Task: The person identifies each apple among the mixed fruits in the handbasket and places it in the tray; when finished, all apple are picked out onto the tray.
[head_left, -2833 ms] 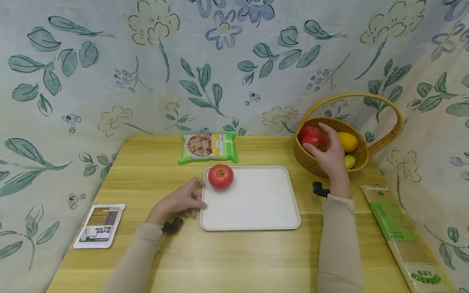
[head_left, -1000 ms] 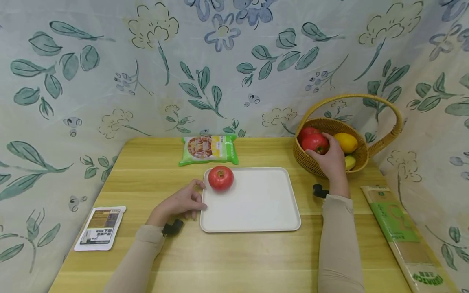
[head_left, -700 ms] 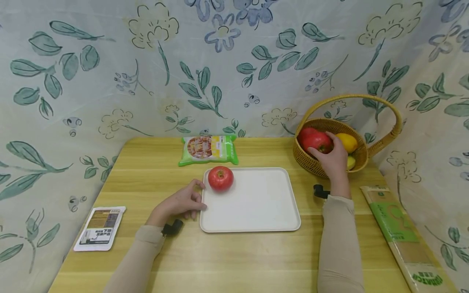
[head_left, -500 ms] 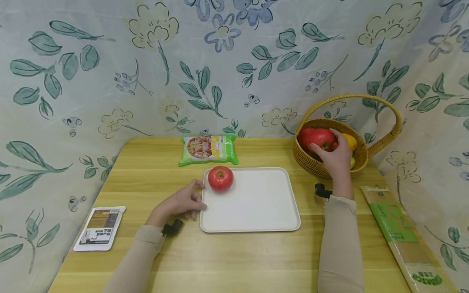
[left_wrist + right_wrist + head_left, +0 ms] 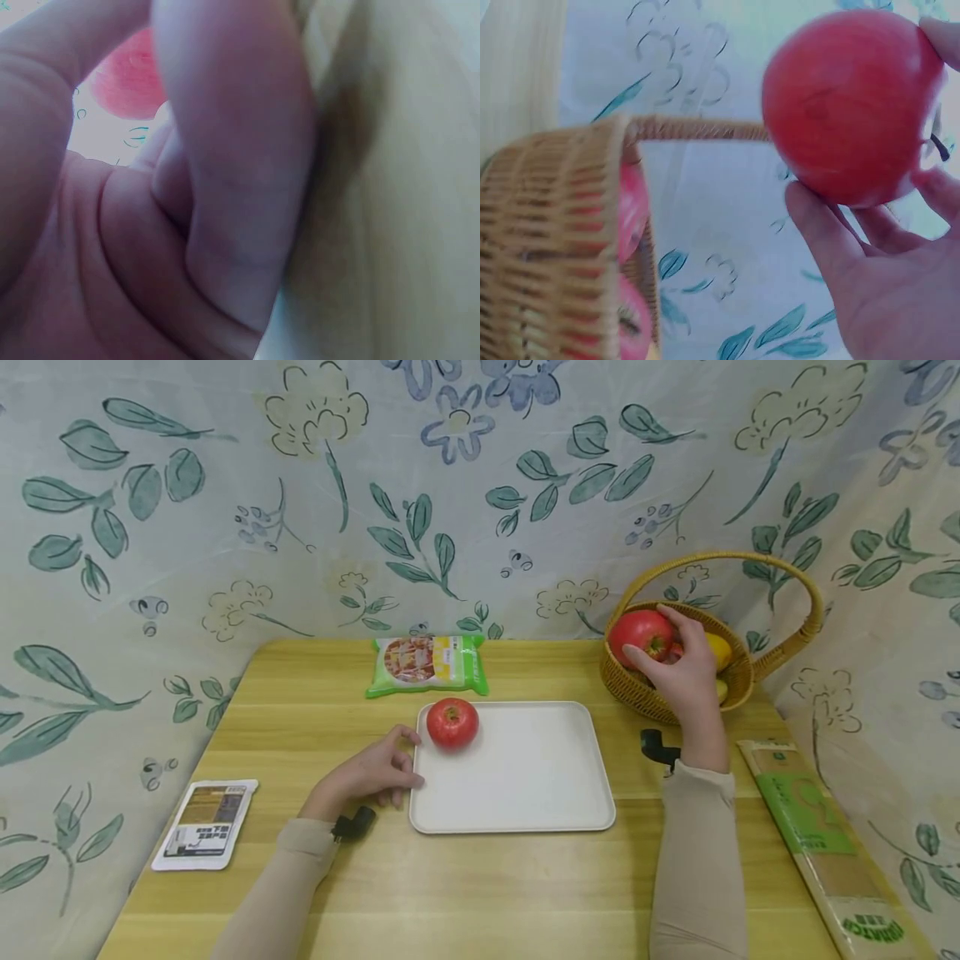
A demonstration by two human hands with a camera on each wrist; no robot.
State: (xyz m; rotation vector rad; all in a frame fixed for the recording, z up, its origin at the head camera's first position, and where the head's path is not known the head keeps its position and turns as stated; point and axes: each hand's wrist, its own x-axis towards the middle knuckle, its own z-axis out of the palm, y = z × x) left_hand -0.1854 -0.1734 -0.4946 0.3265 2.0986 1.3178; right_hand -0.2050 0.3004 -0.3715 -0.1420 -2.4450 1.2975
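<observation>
Gripping a red apple [image 5: 639, 637] between bent fingers and thumb of the right hand [image 5: 687, 678], just above the wicker basket [image 5: 630, 695] at far right, over more red fruit [image 5: 635, 334]. With the left hand [image 5: 366, 775], loosely curved, touching the left rim of the white tray [image 5: 525, 777], apparently without clasping it (blurred up close), near a second apple [image 5: 452, 723] at far left.

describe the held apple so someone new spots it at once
On the wooden table, find the wicker basket at the far right corner. Above it, the right hand holds the red apple: the only one gripped, clear of the other apples inside.
</observation>
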